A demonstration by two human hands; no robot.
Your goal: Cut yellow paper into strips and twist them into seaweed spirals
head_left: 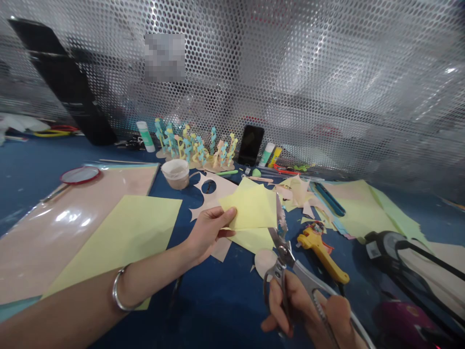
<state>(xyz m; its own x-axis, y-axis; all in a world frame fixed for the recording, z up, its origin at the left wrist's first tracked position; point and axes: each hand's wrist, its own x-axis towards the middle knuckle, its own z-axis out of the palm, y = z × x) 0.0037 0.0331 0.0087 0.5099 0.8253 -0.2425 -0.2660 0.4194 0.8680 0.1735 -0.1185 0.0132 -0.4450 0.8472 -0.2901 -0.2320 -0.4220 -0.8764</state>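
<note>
Blue tabletop [207, 310] lies beneath; your left hand [209, 232] pinches yellow paper [256, 206], your right hand [301, 304] grips scissors [285, 252]. Too loose a pinch could buckle the cut.

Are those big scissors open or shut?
Open. The scissors have their handles spread wide apart in the right hand.

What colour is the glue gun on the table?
The glue gun is yellow, seen best in the head view.

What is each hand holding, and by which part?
Left hand: yellow paper, pinched at its left edge, thumb on top. Right hand: scissors, by the handles.
</note>
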